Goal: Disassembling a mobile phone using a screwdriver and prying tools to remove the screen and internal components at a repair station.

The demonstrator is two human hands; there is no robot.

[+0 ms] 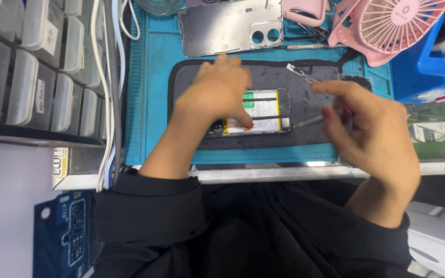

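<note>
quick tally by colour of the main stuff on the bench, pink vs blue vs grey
pink: 2, fan and pouch
blue: 2, mat and bin
grey: 2, pad and back cover
total: 6

L hand [217, 90] bare | R hand [372, 136] bare | 2 black sleeves [150, 206], pushed up past wrists

The left hand [217, 90] rests on the opened phone [258, 112], its fingers [243, 121] pressing beside the battery. The right hand [372, 131] pinches a thin tool [310, 121], whose tip lies just right of the phone.
</note>
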